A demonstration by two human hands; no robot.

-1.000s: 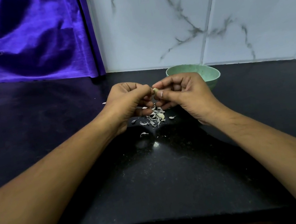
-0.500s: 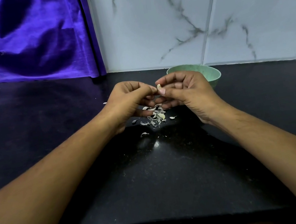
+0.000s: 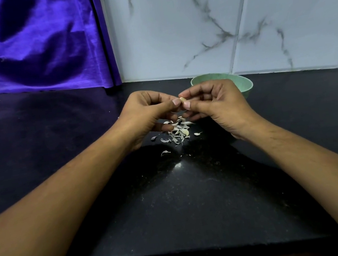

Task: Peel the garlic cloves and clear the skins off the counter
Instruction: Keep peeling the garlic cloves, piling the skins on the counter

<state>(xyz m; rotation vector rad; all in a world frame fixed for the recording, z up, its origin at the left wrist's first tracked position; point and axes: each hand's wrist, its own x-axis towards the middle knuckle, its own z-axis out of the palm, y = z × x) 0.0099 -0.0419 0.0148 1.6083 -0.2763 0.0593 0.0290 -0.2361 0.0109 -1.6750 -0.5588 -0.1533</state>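
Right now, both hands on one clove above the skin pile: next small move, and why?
Probably strip any remaining skin off the garlic clove pinched between left hand and right hand, over the skins below; I cannot tell how bare it is. It is not yet in the green bowl.

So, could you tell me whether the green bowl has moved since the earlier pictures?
No. The green bowl stays where it was, directly below the foot of the slanted tile joint and behind the right hand.
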